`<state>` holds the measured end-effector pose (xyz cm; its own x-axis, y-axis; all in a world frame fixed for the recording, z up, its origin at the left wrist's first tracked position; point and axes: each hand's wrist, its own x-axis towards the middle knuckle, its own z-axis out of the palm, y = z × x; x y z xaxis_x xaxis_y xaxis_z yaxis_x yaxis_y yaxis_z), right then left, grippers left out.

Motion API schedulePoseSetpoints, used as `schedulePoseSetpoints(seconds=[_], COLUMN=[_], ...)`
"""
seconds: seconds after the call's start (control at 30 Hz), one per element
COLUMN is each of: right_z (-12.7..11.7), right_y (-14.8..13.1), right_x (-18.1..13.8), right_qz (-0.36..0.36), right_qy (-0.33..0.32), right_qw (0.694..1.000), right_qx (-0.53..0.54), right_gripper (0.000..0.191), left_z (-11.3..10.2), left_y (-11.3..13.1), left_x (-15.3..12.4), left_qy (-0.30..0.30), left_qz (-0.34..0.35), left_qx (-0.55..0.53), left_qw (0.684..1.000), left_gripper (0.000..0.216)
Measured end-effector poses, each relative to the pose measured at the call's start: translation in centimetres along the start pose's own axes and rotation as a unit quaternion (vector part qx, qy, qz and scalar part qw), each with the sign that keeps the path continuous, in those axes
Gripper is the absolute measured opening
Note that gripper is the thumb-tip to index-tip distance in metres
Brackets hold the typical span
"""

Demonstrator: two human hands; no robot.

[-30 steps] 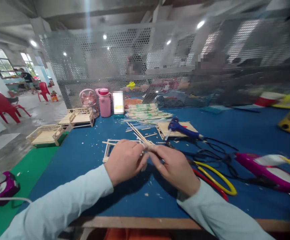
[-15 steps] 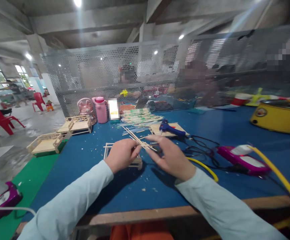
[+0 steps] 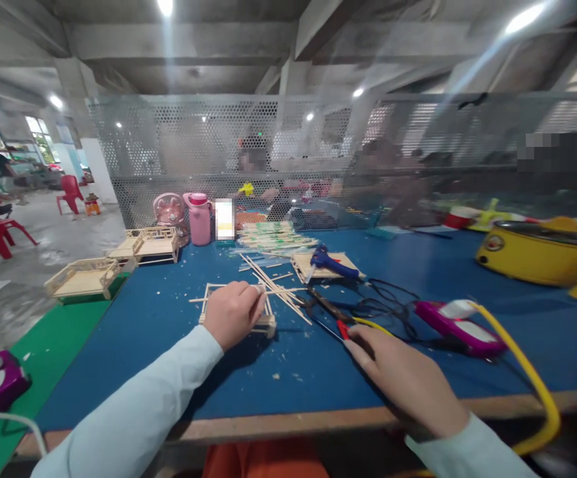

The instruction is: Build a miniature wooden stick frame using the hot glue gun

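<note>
My left hand (image 3: 234, 313) is closed in a pinch on a thin wooden stick (image 3: 288, 290), which points out to both sides. Below and behind that hand sits a small wooden frame (image 3: 267, 324), partly hidden by it. Several loose sticks (image 3: 278, 290) lie crossed on the table just to its right. My right hand (image 3: 398, 372) has its thumb and fingers closed at the red handle of a scissors-like tool (image 3: 329, 307) with long dark arms, lying near the sticks.
Beyond the sticks, a blue glue gun (image 3: 335, 264) rests on a wooden piece (image 3: 299, 267). Cables run to a purple power strip (image 3: 460, 328). A yellow pot (image 3: 517, 255) stands right, a pink bottle (image 3: 200, 222) at the back. Small wooden beds (image 3: 82, 279) sit left.
My right hand has left the sticks and moved right and nearer, to the red handle. Several sticks now lie on the table, while my left hand keeps one.
</note>
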<state>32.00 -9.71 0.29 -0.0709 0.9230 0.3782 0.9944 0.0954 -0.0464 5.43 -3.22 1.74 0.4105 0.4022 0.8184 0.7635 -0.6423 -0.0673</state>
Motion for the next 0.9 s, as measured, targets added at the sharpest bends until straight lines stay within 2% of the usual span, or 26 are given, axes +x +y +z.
schedulePoseSetpoints(seconds=[0.1, 0.17, 0.23, 0.3, 0.37, 0.5, 0.6, 0.7, 0.8, 0.9], right_z=[0.3, 0.3, 0.2, 0.2, 0.3, 0.5, 0.2, -0.7, -1.8, -2.9], right_y=[-1.1, -2.0, -3.0, -3.9, -4.6, -5.2, -4.6, -2.9, -0.8, 0.3], right_x=[-0.1, 0.9, 2.3, 3.7, 4.5, 4.9, 5.1, 5.7, 6.6, 7.2], right_qz=[-0.06, -0.107, -0.116, -0.097, -0.074, -0.056, -0.063, -0.042, -0.006, 0.011], right_qy=[0.067, 0.072, 0.022, -0.042, -0.08, -0.091, -0.102, -0.079, -0.005, 0.057], right_qw=[0.996, 0.99, 0.988, 0.984, 0.979, 0.977, 0.976, 0.988, 1.0, 0.991], right_qx=[-0.021, -0.048, -0.096, -0.145, -0.174, -0.187, -0.181, -0.128, -0.007, 0.123], right_gripper=[0.03, 0.027, 0.022, 0.02, 0.023, 0.025, 0.024, 0.027, 0.027, 0.028], left_z=[-0.1, -0.1, -0.1, -0.1, -0.1, -0.2, -0.3, -0.3, -0.4, -0.4], left_y=[-0.1, -0.2, -0.3, -0.5, -0.8, -1.1, -1.0, -0.8, -0.7, -0.6], left_x=[-0.1, -0.1, -0.1, -0.2, -0.2, -0.1, -0.1, -0.1, 0.1, 0.1], left_qy=[-0.01, -0.013, -0.01, -0.005, -0.002, -0.002, 0.0, 0.009, 0.017, 0.034], left_qz=[-0.003, -0.006, -0.01, -0.016, -0.023, -0.034, -0.03, -0.025, -0.026, -0.024], left_qx=[-0.005, 0.001, 0.005, 0.005, -0.002, -0.013, -0.007, -0.01, -0.016, -0.014], left_qw=[1.0, 1.0, 1.0, 1.0, 1.0, 0.999, 1.0, 1.0, 0.999, 0.999], left_gripper=[0.027, 0.029, 0.03, 0.031, 0.03, 0.031, 0.03, 0.03, 0.031, 0.031])
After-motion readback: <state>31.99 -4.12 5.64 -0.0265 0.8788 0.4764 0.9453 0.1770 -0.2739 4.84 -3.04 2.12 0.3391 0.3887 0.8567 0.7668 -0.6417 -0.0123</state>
